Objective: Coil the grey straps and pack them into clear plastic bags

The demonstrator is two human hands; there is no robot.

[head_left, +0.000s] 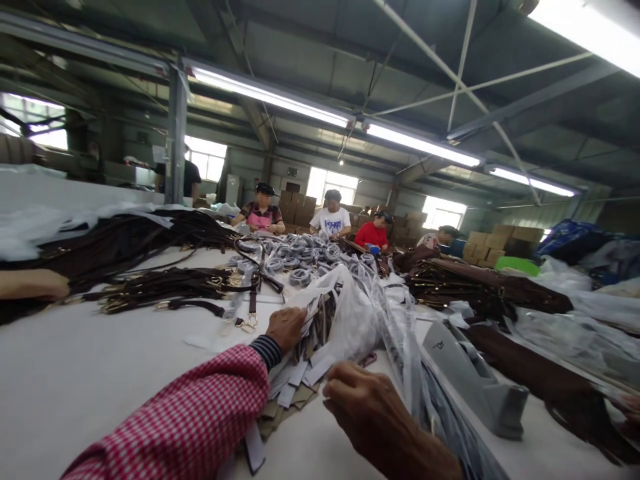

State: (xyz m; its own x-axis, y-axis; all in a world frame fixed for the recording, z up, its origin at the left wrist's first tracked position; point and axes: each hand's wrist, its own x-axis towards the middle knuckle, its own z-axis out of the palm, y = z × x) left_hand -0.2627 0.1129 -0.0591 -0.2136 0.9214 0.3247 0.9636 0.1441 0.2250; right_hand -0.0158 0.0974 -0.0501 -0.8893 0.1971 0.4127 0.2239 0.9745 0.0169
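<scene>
My left hand (287,329), in a red-and-white checked sleeve, is closed at the edge of a clear plastic bag (353,313) of tan and white strips; what its fingers grip is hidden. Loose tan and white pieces (290,393) spill onto the white table below the bag. My right hand (367,407) hovers just right of these pieces, its fingers curled together; anything between them is too small to make out. A grey tape dispenser (480,380) stands to its right.
Coiled straps in plastic (300,257) are heaped mid-table. Dark straps with metal clips (165,287) lie left, brown ones (465,283) right. Another person's hand (35,285) is at the left edge. Several people work across the table.
</scene>
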